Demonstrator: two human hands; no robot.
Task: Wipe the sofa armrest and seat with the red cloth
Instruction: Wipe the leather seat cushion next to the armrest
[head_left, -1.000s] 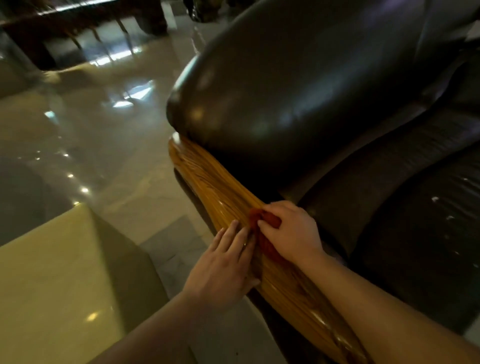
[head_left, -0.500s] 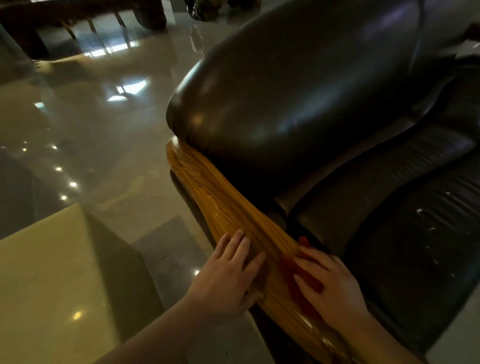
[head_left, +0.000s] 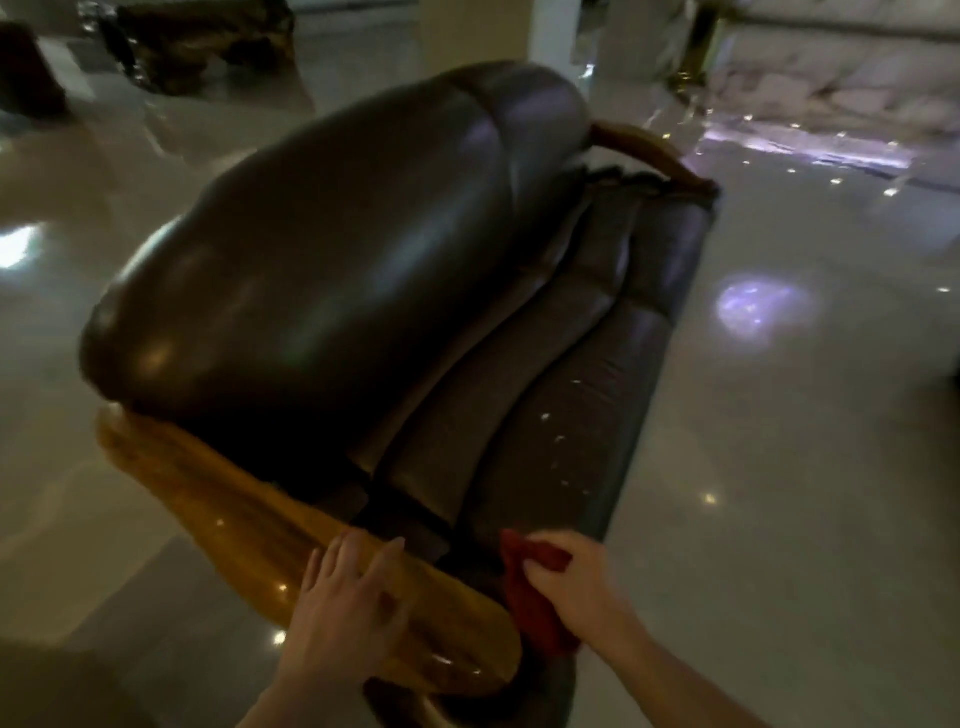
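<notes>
Now the right hand (head_left: 582, 582) clutches the red cloth (head_left: 530, 597) at the leather seat's (head_left: 561, 395) near end; the seat runs lengthwise away ahead. Left hand (head_left: 343, 618) lies flat, empty, on the wooden armrest (head_left: 218, 499) just beside.

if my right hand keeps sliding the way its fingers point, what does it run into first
Likely the wooden armrest: the right hand, holding the red cloth on the dark leather seat, points leftward toward it, though depth is unclear.

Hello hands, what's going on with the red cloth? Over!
Left hand flat on the armrest, open. Right hand gripping the cloth at the seat's near end. Nothing in the way.
</notes>
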